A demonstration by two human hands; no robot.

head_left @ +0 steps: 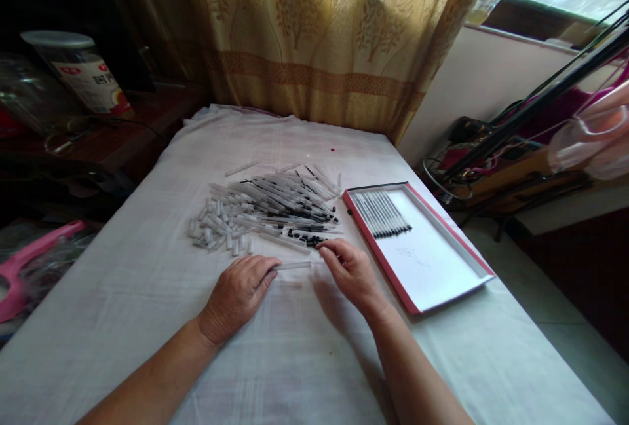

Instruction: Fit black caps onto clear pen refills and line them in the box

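My left hand (239, 294) rests on the white cloth, its fingers closed on one end of a clear pen barrel (293, 266) that lies flat. My right hand (350, 272) is just right of that barrel, fingertips pinched at the edge of a scatter of small black end plugs (307, 238). Beyond both hands lies a heap of clear pen barrels and black refills (282, 202). Left of it is a cluster of clear pen caps (216, 225). A red-rimmed white box lid (445, 261) to the right holds a row of assembled pens (382, 213).
The white cloth covers the table (147, 320). A patterned curtain (319, 38) hangs behind. A labelled jar (81, 71) stands on dark furniture at far left, with a pink plastic object (29, 261) below. Black rods and cables (540, 104) crowd the right side.
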